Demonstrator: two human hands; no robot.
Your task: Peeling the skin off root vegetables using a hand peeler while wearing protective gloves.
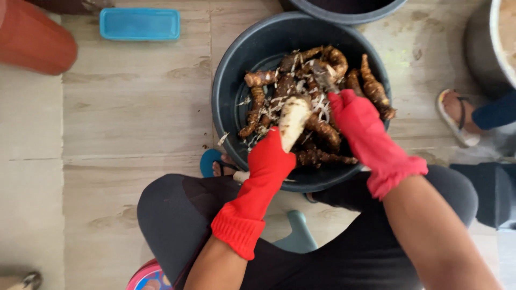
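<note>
A half-peeled pale root (293, 121) is gripped at its lower end by the left hand (271, 158), its long axis pointing toward one o'clock over the dark basin (231, 91). The right hand (357, 121), closed around a blade (324, 77), is held at the root's three o'clock, nearer its bare upper end.

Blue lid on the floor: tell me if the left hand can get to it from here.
Probably not as things stand. The left hand is gripping a half-peeled root over the basin, and the blue lid lies well beyond, though bare floor leaves the way open.
</note>
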